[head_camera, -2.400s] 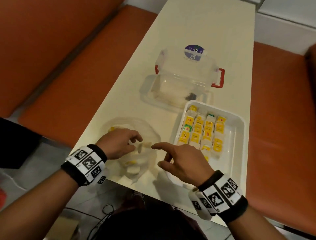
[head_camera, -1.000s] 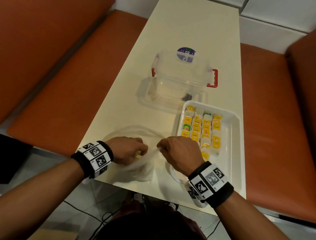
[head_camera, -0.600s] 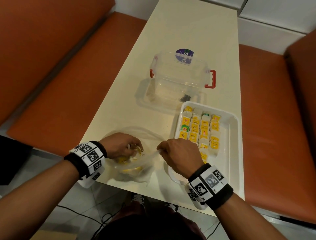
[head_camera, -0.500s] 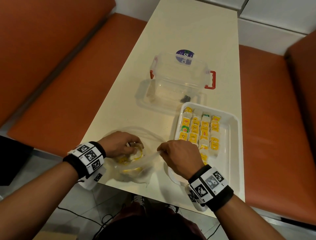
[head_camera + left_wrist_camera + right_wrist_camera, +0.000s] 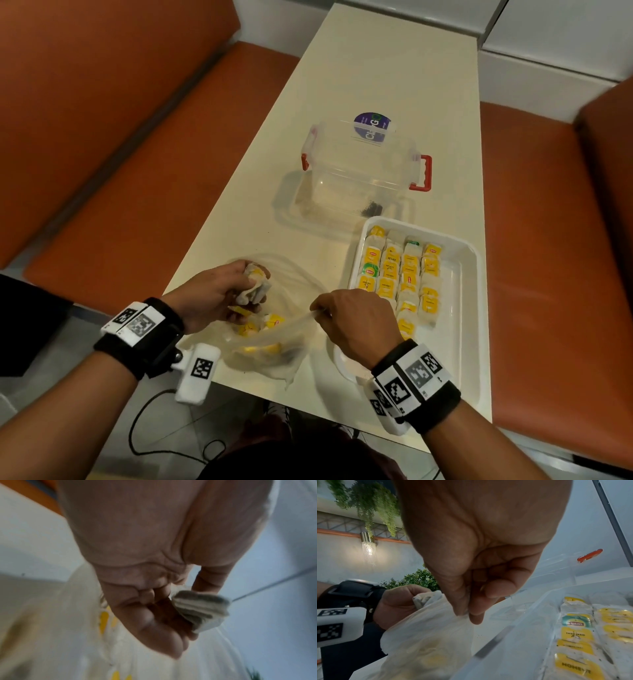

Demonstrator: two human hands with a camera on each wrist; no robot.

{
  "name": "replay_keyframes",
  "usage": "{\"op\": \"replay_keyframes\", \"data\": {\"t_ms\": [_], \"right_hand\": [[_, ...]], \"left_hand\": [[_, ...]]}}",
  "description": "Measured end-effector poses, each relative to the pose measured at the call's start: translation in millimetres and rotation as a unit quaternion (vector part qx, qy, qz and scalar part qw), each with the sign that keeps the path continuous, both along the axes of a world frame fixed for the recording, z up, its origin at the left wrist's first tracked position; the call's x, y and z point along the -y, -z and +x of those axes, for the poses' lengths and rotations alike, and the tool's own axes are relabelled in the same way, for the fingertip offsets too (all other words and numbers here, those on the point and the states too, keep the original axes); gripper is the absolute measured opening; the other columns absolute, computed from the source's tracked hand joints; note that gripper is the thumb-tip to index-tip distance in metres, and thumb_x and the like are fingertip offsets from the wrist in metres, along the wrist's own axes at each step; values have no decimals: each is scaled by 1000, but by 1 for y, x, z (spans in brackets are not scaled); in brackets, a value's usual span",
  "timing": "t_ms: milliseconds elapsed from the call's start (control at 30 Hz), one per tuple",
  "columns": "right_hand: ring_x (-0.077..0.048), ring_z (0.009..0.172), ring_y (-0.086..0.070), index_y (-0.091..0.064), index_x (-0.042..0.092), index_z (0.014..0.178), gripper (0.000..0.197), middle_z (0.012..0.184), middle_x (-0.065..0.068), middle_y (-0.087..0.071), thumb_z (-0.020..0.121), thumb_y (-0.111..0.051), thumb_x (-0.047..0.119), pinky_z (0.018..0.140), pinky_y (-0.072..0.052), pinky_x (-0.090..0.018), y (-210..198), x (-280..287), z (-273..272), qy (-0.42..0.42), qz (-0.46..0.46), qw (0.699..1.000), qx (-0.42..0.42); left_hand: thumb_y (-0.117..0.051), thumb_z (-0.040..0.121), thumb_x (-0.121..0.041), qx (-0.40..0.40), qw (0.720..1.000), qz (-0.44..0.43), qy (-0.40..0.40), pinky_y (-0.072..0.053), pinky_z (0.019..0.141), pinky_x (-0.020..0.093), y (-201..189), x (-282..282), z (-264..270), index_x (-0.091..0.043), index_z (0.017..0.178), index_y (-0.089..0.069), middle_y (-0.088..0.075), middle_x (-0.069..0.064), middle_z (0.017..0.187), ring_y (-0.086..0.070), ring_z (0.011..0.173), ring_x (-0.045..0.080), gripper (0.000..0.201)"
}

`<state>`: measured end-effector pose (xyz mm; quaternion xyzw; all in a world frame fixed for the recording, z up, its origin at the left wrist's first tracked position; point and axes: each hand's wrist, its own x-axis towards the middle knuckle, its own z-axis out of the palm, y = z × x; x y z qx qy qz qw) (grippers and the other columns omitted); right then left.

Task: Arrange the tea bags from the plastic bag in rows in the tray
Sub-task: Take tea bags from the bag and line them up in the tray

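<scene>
The left hand [image 5: 219, 298] is lifting a small bunch of tea bags [image 5: 256, 284], fingers [image 5: 154, 616] clamped on it, out of the bag [image 5: 274, 342]. The right hand [image 5: 356, 325] is pinching the bag's rim, holding the mouth wide. Advised: keep the rim taut and clear it before carrying the bunch across to the tray [image 5: 462, 308], just beyond the right fingers [image 5: 464, 601].

Count: one bag, one tray, four rows laid; the number in the bunch cannot be determined.

- A cream table [image 5: 394, 85] stood between orange benches.
- On it lay a plastic bag [image 5: 274, 349], a white tray [image 5: 469, 308], and a clear box [image 5: 359, 171] on its lid.
</scene>
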<state>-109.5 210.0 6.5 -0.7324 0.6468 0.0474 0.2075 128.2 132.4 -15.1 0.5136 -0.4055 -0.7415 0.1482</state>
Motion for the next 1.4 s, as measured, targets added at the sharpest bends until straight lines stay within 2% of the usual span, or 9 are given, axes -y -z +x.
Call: {"op": "replay_keyframes", "data": {"t_ms": [267, 367, 467, 600, 667, 933, 1067, 1233, 1400], "right_hand": [[-13, 103, -64, -62, 37, 126, 32, 110, 14, -71, 100, -47, 46, 79, -51, -33, -4, -1, 1, 3, -9, 997, 83], [-11, 99, -62, -57, 40, 129, 32, 102, 14, -69, 99, -50, 48, 78, -50, -32, -8, -4, -2, 15, -20, 993, 113], [-6, 84, -60, -59, 40, 122, 28, 87, 13, -66, 96, -54, 50, 72, -48, -31, -13, -10, -12, 64, -50, 979, 186], [-3, 65, -58, -65, 41, 105, 30, 78, 14, -64, 88, -57, 64, 62, -43, -24, -19, -19, -31, 171, -83, 916, 353], [-8, 67, -61, -66, 41, 98, 36, 80, 17, -66, 83, -57, 71, 64, -53, -36, -22, -23, -39, 193, -87, 893, 397], [-7, 61, -58, -74, 28, 89, 3, 81, 7, -71, 91, -72, 27, 64, -52, -36, -34, -45, -82, 240, -94, 855, 449], [-9, 58, -56, -74, 23, 92, 7, 81, 1, -71, 92, -69, 28, 55, -45, -23, -36, -55, -101, 279, -90, 817, 497], [-7, 69, -59, -76, 30, 93, 7, 84, 5, -73, 89, -74, 35, 66, -52, -34, -30, -62, -121, 276, -100, 837, 462], [-6, 64, -56, -74, 25, 85, 7, 79, 1, -71, 91, -71, 23, 64, -45, -28, -28, -67, -136, 329, -140, 804, 474]], "left_hand": [[-64, 84, -33, -187, 961, 120, -166, -54, 49, 28, -15, -27, -22, -8, 107, -66, -66, 15, 92, -65, 69, 21, 34], [-81, 79, -31, -180, 970, 85, -142, -51, 49, 25, -18, -37, -30, -14, 105, -69, -65, 12, 93, -61, 70, 17, 34], [-66, 87, -19, -141, 984, 30, -106, -45, 49, 23, -26, -46, -45, -14, 113, -65, -64, 10, 93, -59, 70, 15, 26], [-67, 85, -17, -119, 992, -17, -45, -46, 54, 25, -38, -53, -71, -20, 123, -64, -68, 4, 93, -61, 76, 15, 38], [-71, 85, -16, -116, 992, -33, -19, -47, 56, 25, -43, -54, -85, -25, 123, -65, -68, 2, 94, -61, 79, 15, 40], [-65, 79, -16, -94, 986, -88, 103, -47, 59, 23, -60, -56, -139, -37, 131, -60, -68, -3, 93, -59, 77, 10, 56], [-63, 74, -13, -72, 983, -102, 133, -45, 59, 25, -64, -54, -162, -38, 130, -59, -67, -2, 92, -57, 78, 13, 61], [-62, 70, -16, -45, 977, -106, 180, -41, 59, 26, -68, -54, -188, -40, 130, -56, -65, 1, 90, -55, 74, 13, 65], [-58, 84, 3, -69, 985, -66, 142, -41, 55, 24, -64, -54, -208, -33, 126, -64, -69, 2, 95, -55, 72, 13, 57]]}}
